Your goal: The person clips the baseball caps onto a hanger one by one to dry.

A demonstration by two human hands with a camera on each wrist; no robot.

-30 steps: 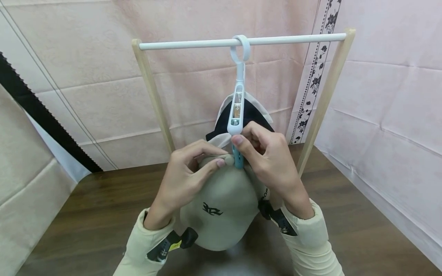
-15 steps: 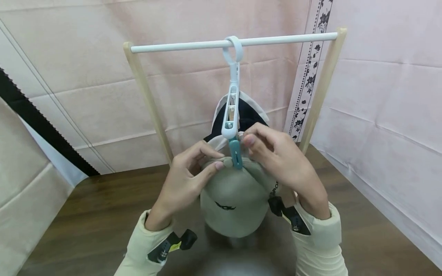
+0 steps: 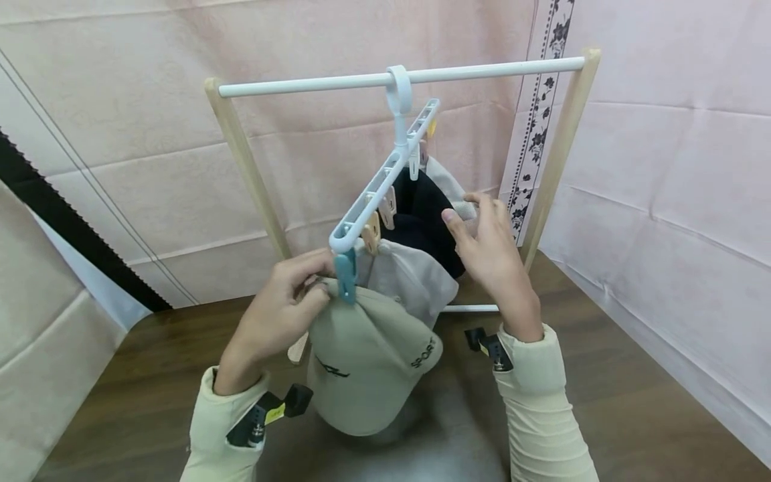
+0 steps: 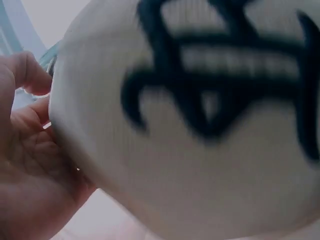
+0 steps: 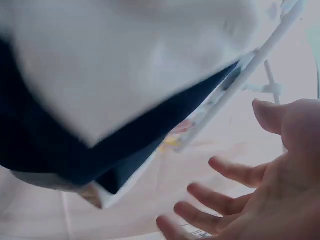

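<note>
Now a beige cap (image 3: 367, 361) hangs clipped.
Left hand (image 3: 280, 311) pinches its top edge at the blue clip (image 3: 345, 276); right hand (image 3: 490, 251), fingers spread, holds nothing beside the black cap (image 3: 429, 224).

You're looking at a beige cap (image 3: 367, 361) with a black embroidered logo and black "SPORT" lettering, hung from a teal clip (image 3: 345, 276). The hanger (image 3: 385, 177) is pale blue-white with cream and yellow clips. Behind it hang a light grey cap (image 3: 415, 278) and a black one (image 3: 424, 224). Your sleeves (image 3: 536, 395) are pale yellow. The counter (image 3: 632, 402) is dark brown wood; the backdrop (image 3: 150, 140) is pink.
</note>
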